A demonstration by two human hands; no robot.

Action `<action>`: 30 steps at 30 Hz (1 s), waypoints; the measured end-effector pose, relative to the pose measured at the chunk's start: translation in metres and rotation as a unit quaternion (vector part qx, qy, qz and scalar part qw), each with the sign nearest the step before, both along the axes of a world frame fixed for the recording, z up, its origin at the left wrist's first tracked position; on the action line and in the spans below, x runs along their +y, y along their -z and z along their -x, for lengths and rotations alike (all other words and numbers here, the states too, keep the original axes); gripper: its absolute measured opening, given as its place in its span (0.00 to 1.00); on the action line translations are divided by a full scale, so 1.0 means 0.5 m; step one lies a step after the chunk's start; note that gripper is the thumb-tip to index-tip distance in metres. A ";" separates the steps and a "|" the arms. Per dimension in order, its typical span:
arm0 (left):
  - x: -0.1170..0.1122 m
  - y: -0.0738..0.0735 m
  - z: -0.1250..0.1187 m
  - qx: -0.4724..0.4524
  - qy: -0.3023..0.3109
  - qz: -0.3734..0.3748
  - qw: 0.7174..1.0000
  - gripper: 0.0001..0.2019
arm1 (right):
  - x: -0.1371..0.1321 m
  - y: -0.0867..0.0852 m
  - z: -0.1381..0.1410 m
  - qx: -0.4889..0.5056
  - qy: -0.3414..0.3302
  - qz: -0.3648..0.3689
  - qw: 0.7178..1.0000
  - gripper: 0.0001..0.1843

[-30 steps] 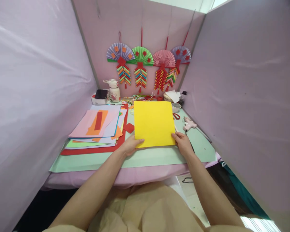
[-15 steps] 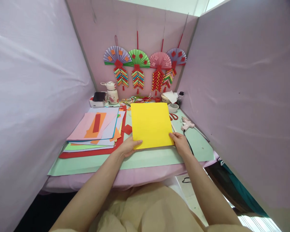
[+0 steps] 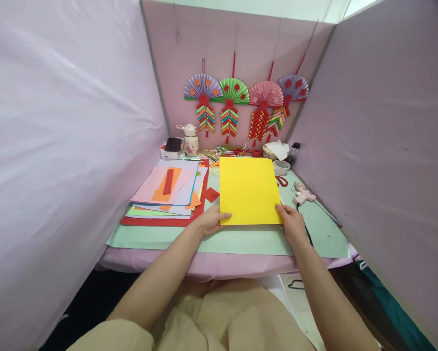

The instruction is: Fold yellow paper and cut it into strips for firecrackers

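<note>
Clock centred on the yellow sheet, twelve toward the back wall. Nine o'clock, far out: stack of coloured paper (image 3: 145,185), pink uppermost, a red strip (image 3: 168,181) lying on an orange piece. Ten: dark device (image 3: 174,144) on a white box, then a lidded bottle (image 3: 191,145). Nine, close in: red paper piece (image 3: 211,195). Eight: your left hand (image 3: 210,222), thumb pressed over the sheet's lower corner; fingers partly hidden beneath. Centre: yellow sheet (image 3: 250,191), flat and uncreased, before you at the worktop (image 3: 240,239); whether its underside touches, cannot tell. Twelve, on the wall: four fan ornaments (image 3: 234,91). Two: small bowl (image 3: 281,167). Just above three: red scissor handles (image 3: 282,181). Four: your right hand (image 3: 292,223), thumb and fingers pinched together on the sheet's lower right edge. Three, farther out: glue gun (image 3: 304,194), apart from your hand.
</note>
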State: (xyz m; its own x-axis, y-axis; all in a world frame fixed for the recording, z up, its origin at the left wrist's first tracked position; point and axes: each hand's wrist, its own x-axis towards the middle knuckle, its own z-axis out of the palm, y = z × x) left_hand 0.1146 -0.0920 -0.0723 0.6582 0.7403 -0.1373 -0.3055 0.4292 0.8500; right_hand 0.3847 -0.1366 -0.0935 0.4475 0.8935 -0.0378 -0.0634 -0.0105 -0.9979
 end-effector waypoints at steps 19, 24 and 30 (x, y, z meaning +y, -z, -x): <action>0.003 -0.013 0.013 0.066 -0.016 0.009 0.998 0.13 | 0.010 0.021 -0.015 -0.007 0.048 -0.013 0.999 0.23; 0.002 -0.016 0.012 0.092 -0.031 0.005 0.995 0.12 | 0.010 0.021 -0.014 0.002 0.031 -0.020 0.999 0.22; 0.000 -0.018 0.008 0.128 -0.058 -0.048 0.989 0.16 | 0.012 0.017 -0.010 0.012 0.036 -0.022 0.999 0.22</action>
